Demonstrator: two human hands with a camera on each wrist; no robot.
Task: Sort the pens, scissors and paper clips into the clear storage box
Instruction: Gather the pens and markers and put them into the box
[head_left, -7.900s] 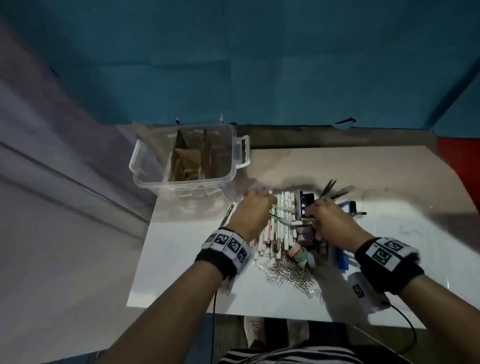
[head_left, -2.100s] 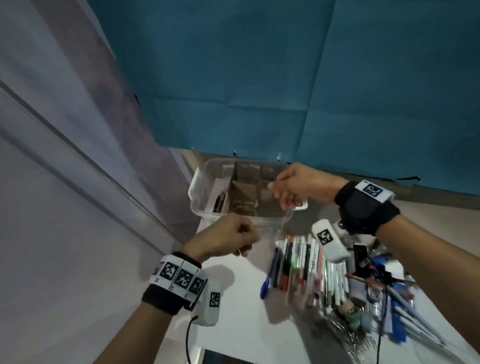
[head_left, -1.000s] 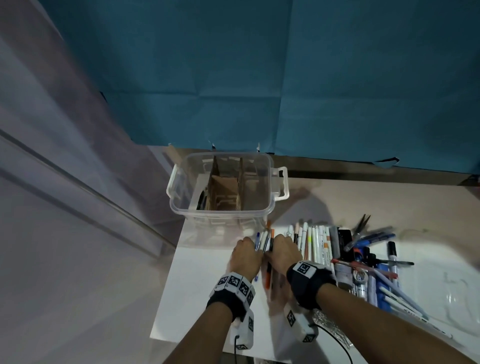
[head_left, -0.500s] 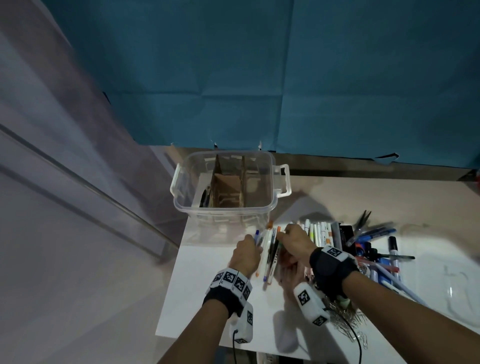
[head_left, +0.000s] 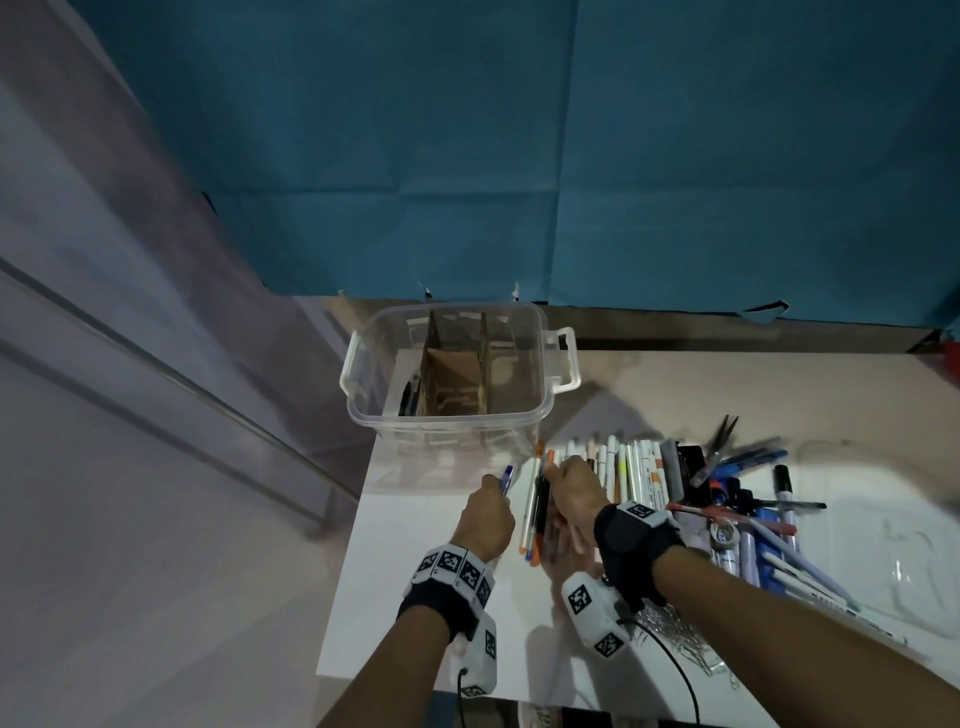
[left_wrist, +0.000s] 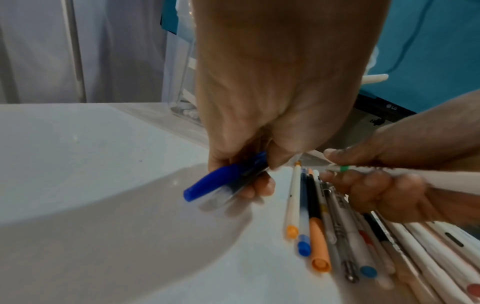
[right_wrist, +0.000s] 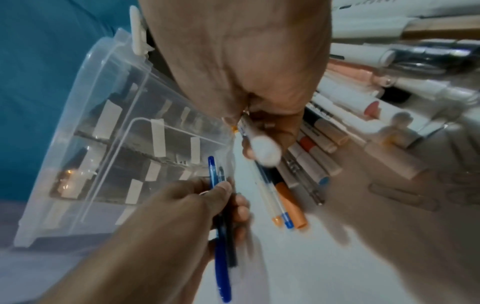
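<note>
A blue-capped pen (left_wrist: 228, 181) is pinched between thumb and curled fingers of the left hand (head_left: 485, 519), a second dark pen being held alongside it in the right wrist view; its long axis runs up the head frame, cap toward the clear storage box (head_left: 540, 415). The right hand (head_left: 574, 491) is closed on a white pen (right_wrist: 259, 144) with a rounded white cap, raised just above the row of pens (head_left: 631, 473). The move to come is judged to turn on one relation: the box stands directly above both hands in the head view, near them, with the left hand nearer its left compartment, where dark pens (head_left: 410, 397) already stand, so each held pen would need tipping nearly upright to pass the rim. The box is thin, glossy, transparent plastic with a looped handle at the right and brown cardboard dividers (head_left: 452, 374) taped inside. The pens are smooth slim cylinders, mostly white-barrelled, lying parallel on a glossy white table (head_left: 410, 561). Scissors (head_left: 719, 441) lie at the right of centre and wiry paper clips (head_left: 675, 631) at the lower right, both well apart from the box.
</note>
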